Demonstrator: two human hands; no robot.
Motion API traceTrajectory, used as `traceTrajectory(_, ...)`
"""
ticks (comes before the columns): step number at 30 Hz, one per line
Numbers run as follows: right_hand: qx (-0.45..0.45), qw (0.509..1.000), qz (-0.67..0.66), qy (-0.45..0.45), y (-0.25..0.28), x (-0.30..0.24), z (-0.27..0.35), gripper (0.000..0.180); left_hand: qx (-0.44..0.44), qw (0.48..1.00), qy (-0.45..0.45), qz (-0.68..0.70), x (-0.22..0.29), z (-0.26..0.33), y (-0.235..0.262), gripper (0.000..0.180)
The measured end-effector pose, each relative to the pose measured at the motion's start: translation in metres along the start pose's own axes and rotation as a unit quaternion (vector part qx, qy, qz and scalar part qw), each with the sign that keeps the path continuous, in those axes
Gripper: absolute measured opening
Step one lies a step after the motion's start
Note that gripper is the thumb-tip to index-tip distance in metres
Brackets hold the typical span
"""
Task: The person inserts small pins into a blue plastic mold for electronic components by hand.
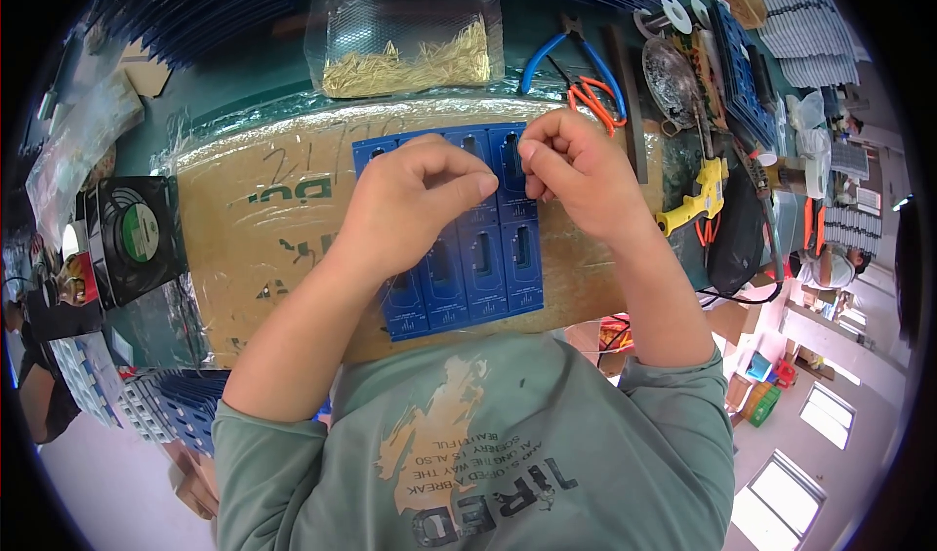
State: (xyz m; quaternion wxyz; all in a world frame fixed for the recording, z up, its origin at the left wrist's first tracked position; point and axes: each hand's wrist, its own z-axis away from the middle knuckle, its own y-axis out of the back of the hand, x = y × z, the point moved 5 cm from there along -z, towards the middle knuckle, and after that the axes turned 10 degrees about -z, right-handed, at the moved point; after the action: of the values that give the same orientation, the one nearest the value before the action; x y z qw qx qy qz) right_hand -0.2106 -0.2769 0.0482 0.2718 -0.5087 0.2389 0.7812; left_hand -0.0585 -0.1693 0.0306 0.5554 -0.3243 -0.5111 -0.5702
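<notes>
A blue circuit board panel (462, 266), divided into several slotted sections, lies flat on a cardboard sheet (256, 302) in front of me. Over its upper left part is my left hand (415, 192), its thumb and fingers pinched; whatever may be between them is too small to make out. My right hand (578, 172) hovers by the panel's upper right corner, fingertips also pressed together around something I cannot make out. Beyond the panel sits a clear plastic box (410, 19) with many thin gold-coloured pins (415, 71) heaped in it.
Blue-handled pliers (576, 58) and orange-handled snips (595, 102) lie at the far right. A yellow soldering gun (698, 200) rests right of the cardboard, near a solder spool (673, 16). At left stands a black fan (135, 234). Stacked blue panels (195, 14) line the back.
</notes>
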Motion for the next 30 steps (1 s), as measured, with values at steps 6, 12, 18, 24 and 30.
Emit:
traceTrajectory(6,-0.042,0.931,0.305,0.196,-0.004,-0.008,0.002,0.017,0.009,0.997,0.001,0.080,-0.009,-0.002,-0.001,0.017)
traceTrajectory(12,-0.029,0.917,0.343,0.199,-0.011,-0.011,0.001,0.019,0.007,0.992,0.017,0.123,-0.009,-0.002,-0.001,0.015)
traceTrajectory(18,-0.022,0.925,0.336,0.178,-0.013,-0.015,-0.001,0.021,0.004,0.992,0.020,0.124,-0.009,-0.001,-0.001,0.014)
traceTrajectory(24,-0.030,0.918,0.363,0.155,-0.017,-0.019,-0.005,0.021,0.007,0.994,0.010,0.111,-0.012,-0.002,-0.001,0.017)
traceTrajectory(30,-0.029,0.896,0.413,0.157,-0.022,-0.019,-0.009,0.019,0.005,0.996,0.017,0.092,-0.010,-0.003,0.000,0.019)
